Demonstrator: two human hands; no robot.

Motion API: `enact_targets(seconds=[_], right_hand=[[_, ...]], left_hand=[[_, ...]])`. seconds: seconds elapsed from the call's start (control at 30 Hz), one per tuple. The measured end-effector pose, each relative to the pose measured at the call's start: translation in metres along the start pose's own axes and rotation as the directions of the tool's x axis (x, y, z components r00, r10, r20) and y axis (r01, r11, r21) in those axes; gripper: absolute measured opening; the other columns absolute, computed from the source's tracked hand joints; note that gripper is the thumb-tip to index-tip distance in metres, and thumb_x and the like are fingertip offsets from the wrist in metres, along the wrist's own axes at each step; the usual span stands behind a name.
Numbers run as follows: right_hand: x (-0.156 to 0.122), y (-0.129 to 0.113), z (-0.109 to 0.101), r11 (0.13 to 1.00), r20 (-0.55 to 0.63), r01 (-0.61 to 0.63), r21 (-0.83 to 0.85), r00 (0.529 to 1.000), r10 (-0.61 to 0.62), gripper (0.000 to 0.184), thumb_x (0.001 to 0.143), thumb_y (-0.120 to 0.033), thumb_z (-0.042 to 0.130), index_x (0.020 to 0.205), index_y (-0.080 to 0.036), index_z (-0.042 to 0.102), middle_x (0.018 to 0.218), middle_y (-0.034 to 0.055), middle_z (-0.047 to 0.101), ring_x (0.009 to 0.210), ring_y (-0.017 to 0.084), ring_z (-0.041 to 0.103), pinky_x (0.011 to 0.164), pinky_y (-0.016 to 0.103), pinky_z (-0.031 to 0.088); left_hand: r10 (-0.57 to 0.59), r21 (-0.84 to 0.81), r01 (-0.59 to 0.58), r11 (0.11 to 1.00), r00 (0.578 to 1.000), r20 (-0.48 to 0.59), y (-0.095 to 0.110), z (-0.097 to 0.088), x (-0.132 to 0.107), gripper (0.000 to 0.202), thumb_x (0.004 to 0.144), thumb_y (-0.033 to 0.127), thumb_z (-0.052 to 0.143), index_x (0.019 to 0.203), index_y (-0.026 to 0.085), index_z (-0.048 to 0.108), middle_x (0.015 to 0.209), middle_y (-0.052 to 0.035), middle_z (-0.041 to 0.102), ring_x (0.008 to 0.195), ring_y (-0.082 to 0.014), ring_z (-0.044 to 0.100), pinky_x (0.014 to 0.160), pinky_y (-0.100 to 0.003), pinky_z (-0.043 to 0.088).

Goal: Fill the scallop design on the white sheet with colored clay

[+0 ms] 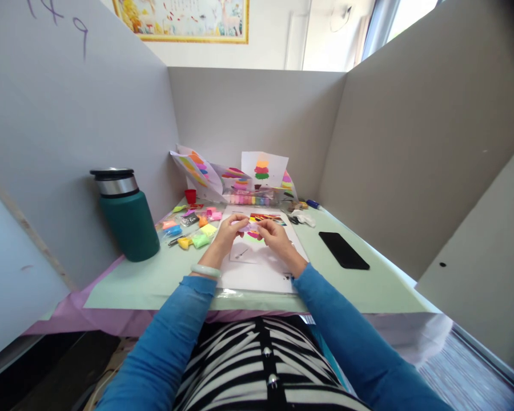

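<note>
Between my two hands, above the white paper [257,277], is a small pale purple piece [249,226] that looks like soft modelling clay. My left hand [231,233] pinches its left side, fingers closed, and my right hand [274,235] pinches its right side. Part of the piece is hidden by the fingers. Under the hands, the paper carries bright pink, yellow and green colour patches, partly covered. Left of my left hand lie several small packets of coloured clay, among them a light green packet [201,239] and a yellow packet [185,243].
A teal bottle [131,222] stands at the table's left, and a black phone-like slab [344,250] lies at right. Behind are a row of coloured clay [251,198], coloured sheets [264,168], a red cup [191,196] and a white tissue [303,217]. Grey partitions [257,108] enclose the table.
</note>
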State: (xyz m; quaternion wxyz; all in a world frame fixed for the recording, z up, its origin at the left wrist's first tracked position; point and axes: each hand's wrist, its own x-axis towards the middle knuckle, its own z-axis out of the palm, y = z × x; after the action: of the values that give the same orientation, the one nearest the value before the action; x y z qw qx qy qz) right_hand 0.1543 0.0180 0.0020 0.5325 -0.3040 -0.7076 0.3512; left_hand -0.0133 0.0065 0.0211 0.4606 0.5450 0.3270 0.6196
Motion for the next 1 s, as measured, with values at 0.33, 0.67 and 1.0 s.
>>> enact_targets(seconds=[0.33,0.67,1.0], right_hand=[[-0.003,-0.007,0.000,0.997,-0.104,0.011,-0.072,0.994,-0.019,0.020,0.078,-0.037,0.053,0.077,-0.018,0.061,0.054,-0.0030,0.056,0.048,0.011,0.050,0.048,0.023,0.040],[-0.003,0.004,-0.001,0.993,0.029,0.051,-0.111,0.998,-0.048,0.012,0.079,-0.030,0.054,0.081,-0.019,0.059,0.062,-0.0040,0.058,0.049,0.009,0.054,0.049,0.021,0.043],[-0.006,-0.006,-0.002,0.986,-0.033,0.018,-0.169,0.999,-0.024,0.018,0.081,-0.036,0.054,0.075,-0.020,0.056,0.055,-0.0046,0.055,0.048,0.011,0.053,0.050,0.022,0.042]], left_hand=[[-0.038,-0.034,0.039,0.999,0.999,0.014,0.002,0.002,-0.001,0.027,0.063,0.032,0.075,0.079,0.015,0.064,0.072,0.0002,0.057,0.060,-0.0099,0.052,0.050,-0.022,0.037],[-0.038,0.015,0.038,0.999,0.999,-0.009,0.003,0.001,-0.001,0.024,0.061,0.026,0.073,0.080,0.014,0.065,0.070,-0.0012,0.060,0.058,-0.0100,0.053,0.048,-0.022,0.037],[-0.049,0.013,0.049,0.999,0.998,0.028,0.002,0.000,-0.001,0.022,0.064,0.028,0.073,0.079,0.015,0.065,0.069,0.0001,0.058,0.056,-0.0090,0.052,0.048,-0.021,0.037]])
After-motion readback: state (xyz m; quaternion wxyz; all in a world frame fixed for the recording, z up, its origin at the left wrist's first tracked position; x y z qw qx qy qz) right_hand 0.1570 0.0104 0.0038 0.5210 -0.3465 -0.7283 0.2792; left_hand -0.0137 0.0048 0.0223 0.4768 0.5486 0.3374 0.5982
